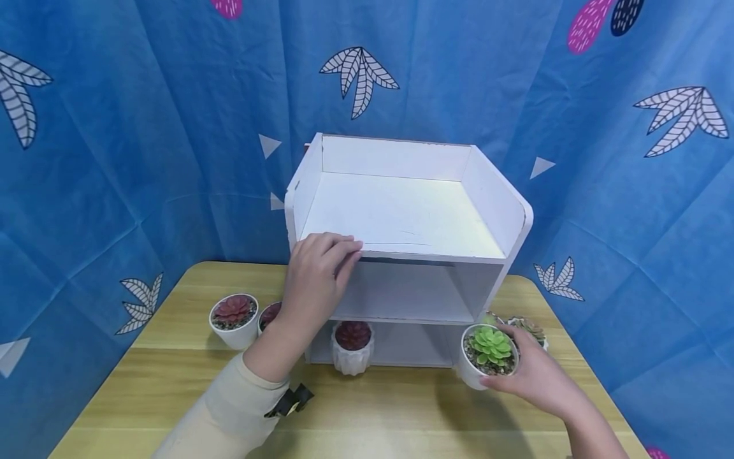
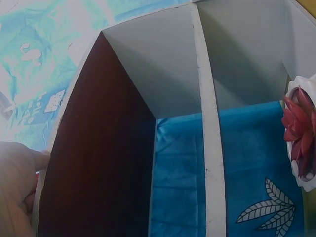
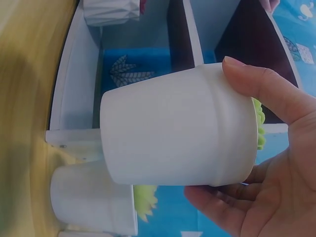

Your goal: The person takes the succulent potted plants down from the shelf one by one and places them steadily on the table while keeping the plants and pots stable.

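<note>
My left hand grips the front edge of the top board of a white two-tier shelf, left of its middle. In the head view my right hand holds a white pot with a bright green succulent, at the shelf's lower right corner. The right wrist view shows the thumb and fingers around the rim of this smooth white pot, which is raised off the table. A dark red succulent in a white ridged pot stands at the front left of the bottom compartment.
Left of the shelf stand a white pot with a reddish succulent and another red succulent, partly hidden by my left arm. More potted succulents stand behind my right hand. The wooden table backs onto a blue patterned curtain.
</note>
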`<state>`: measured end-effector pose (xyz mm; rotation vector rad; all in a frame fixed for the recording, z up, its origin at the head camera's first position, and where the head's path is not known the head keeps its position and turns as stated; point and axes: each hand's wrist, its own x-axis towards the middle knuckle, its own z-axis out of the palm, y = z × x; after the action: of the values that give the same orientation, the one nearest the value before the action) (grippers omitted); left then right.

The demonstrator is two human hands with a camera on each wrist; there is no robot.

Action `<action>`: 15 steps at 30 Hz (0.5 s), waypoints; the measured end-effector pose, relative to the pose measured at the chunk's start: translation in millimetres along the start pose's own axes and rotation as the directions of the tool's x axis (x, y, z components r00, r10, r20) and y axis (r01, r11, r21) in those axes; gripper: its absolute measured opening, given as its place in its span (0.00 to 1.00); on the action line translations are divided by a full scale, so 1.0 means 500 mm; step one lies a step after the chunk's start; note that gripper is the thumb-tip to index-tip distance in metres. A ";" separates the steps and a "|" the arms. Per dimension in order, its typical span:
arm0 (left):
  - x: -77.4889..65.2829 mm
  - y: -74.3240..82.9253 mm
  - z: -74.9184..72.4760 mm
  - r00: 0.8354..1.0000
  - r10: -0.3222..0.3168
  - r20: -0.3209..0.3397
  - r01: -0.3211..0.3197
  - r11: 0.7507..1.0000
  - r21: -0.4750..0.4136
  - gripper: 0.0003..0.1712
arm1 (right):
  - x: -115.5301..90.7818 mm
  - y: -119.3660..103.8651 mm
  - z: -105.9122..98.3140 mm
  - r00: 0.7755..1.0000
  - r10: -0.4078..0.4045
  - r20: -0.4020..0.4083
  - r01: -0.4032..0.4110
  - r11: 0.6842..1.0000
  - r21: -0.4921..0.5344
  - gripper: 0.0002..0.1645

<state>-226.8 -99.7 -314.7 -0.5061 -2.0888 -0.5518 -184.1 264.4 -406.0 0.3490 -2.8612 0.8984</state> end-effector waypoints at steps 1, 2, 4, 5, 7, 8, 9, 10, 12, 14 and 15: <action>0.000 0.000 0.000 1.000 0.000 0.000 0.000 1.000 0.000 0.12 | -0.001 0.001 -0.002 1.000 0.003 -0.004 -0.003 1.000 -0.004 0.64; 0.001 0.000 0.000 1.000 0.000 0.000 0.000 1.000 0.000 0.13 | -0.001 0.003 -0.005 1.000 0.005 -0.008 -0.005 1.000 -0.007 0.64; 0.001 0.000 0.000 1.000 0.000 0.003 0.000 1.000 0.000 0.13 | -0.002 0.007 -0.010 1.000 0.012 -0.012 -0.012 1.000 -0.013 0.64; 0.001 0.000 0.000 1.000 -0.001 0.004 0.001 1.000 0.000 0.13 | -0.002 0.009 -0.013 1.000 0.012 -0.014 -0.013 1.000 -0.017 0.64; 0.002 0.001 0.000 1.000 -0.002 0.007 0.002 1.000 0.000 0.13 | -0.003 0.014 -0.019 1.000 0.008 -0.021 -0.008 1.000 -0.017 0.63; 0.002 0.001 0.000 1.000 -0.001 0.008 0.001 1.000 0.001 0.13 | -0.003 0.016 -0.022 1.000 0.003 -0.024 -0.003 1.000 -0.012 0.62; 0.002 0.001 0.000 1.000 -0.002 0.009 0.002 1.000 0.001 0.13 | -0.004 0.019 -0.025 1.000 0.000 -0.028 0.000 1.000 -0.013 0.62; 0.002 0.001 0.000 1.000 -0.002 0.009 0.002 1.000 0.001 0.13 | -0.005 0.020 -0.029 0.999 -0.001 -0.033 0.001 1.000 -0.015 0.61; 0.002 0.001 0.000 1.000 -0.002 0.006 0.002 1.000 0.001 0.13 | -0.007 0.023 -0.038 0.999 0.002 -0.044 -0.003 1.000 -0.024 0.61; 0.003 0.002 0.000 1.000 -0.001 0.002 0.001 1.000 -0.001 0.13 | -0.010 0.026 -0.050 0.999 0.013 -0.050 -0.015 0.999 -0.035 0.60; 0.003 0.002 0.000 1.000 -0.001 0.000 0.001 1.000 -0.002 0.13 | -0.011 0.027 -0.056 0.998 0.022 -0.055 -0.025 0.999 -0.047 0.60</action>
<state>-226.8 -98.7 -313.2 -0.5061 -2.0890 -0.5542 -180.8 292.2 -391.5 0.2823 -2.8373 0.8295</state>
